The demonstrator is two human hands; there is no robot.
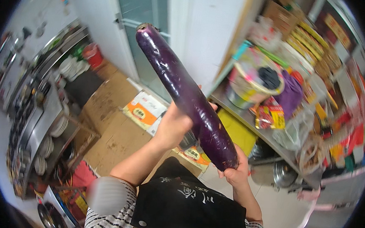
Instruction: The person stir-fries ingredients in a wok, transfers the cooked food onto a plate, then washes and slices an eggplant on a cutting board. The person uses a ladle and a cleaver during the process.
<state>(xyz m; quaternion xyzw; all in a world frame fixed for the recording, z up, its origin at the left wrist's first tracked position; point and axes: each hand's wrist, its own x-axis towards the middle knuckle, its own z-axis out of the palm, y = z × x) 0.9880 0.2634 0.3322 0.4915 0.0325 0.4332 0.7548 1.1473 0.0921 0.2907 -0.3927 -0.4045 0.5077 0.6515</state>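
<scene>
A long, glossy purple eggplant (184, 89) slants across the middle of the view, stem end at the upper left. My left hand (174, 125) grips it around the middle, with the thumb across the near side and some fingers hidden behind. At its lower right end, my right hand (237, 169) holds the blunt tip, thumb underneath. Both hands carry it in the air above the black apron (192, 205) on my front, which bears white writing. Small tan scars mark the skin near the lower end.
To the right, a metal table (262, 134) bears a plastic bucket (253, 80), a purple cloth (288, 92) and bagged goods. A steel counter (41, 118) with stacked plates (59, 127) below runs along the left. Flattened cardboard (106, 134) covers the floor before a glass door (145, 49).
</scene>
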